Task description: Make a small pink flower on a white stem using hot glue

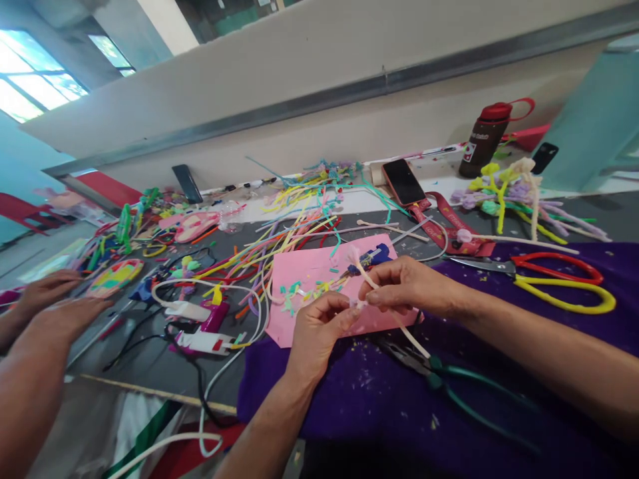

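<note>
In the head view my right hand [407, 283] pinches a cream pipe cleaner [413, 340] that slants through its fingers, its upper end near a pale pink tuft. My left hand [324, 326] meets it from the left, thumb and forefinger closed on a small pale pink piece [358, 304] that also touches the right fingertips. Both hands are over a pink sheet [287, 266] scattered with short green and yellow clippings. A blue glue gun [382, 254] lies behind the right hand. Below, pliers with green handles [434, 372] rest on purple cloth [349, 399].
Scissors with red and yellow handles [564, 279] lie at the right. Behind are a phone [403, 181], a brown bottle [483, 140] and loose pipe cleaners [294, 223]. White and purple glue guns [202, 329] with cords lie left, near another person's hands [70, 319].
</note>
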### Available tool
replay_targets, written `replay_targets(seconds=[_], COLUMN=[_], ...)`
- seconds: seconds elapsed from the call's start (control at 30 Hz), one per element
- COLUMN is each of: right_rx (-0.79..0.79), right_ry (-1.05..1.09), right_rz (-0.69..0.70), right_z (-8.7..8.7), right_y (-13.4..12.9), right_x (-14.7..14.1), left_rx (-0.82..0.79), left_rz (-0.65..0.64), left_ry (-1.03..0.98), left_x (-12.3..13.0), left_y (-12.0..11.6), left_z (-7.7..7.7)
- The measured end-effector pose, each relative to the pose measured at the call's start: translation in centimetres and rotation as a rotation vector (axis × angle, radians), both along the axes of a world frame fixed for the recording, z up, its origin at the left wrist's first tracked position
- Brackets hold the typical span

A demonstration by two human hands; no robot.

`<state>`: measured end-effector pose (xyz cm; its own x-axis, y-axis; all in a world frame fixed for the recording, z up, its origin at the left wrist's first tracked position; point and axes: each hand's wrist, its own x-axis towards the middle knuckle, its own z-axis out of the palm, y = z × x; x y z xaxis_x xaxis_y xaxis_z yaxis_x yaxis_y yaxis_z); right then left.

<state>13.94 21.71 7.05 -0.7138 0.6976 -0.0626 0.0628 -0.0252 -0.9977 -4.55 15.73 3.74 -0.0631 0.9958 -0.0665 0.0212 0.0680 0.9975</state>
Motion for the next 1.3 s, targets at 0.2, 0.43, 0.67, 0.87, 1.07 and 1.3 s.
replay_targets(seconds=[0.2,0.43,0.67,0.87,1.07,1.3], right_rx=[-0.004,-0.043,-0.136,-0.099,-0.074,-0.036], right_ry=[-0.009,-0.003,0.057,0.061,0.052,0.056], right_rz=[-0.008,-0.038,0.011,-0.034,-0.085,-0.145], right_z=[-0.3,-0.8,-1.3,-1.3,-1.1,-1.0], right_y=[-0.2,-0.3,-0.6,-0.4,-0.2,0.0], right_x=[-0.3,-0.8,-1.1,-1.0,-1.0,-0.6], left_rx=[-0.012,0.074,0.161,0.148,0.148,0.091], left_rz=[0.016,0.029,0.016,-0.037,-0.079,-0.093], left_ry=[-0.028,0.008,0.073,0.076,0.097,0.105], left_x=[-0.1,0.0,0.0,0.1,-0.1,-0.2], left_y=[0.1,0.0,-0.1,-0.1,-0.1,-0.2], left_z=[-0.1,0.1,0.1,0.1,-0.1,-0.4])
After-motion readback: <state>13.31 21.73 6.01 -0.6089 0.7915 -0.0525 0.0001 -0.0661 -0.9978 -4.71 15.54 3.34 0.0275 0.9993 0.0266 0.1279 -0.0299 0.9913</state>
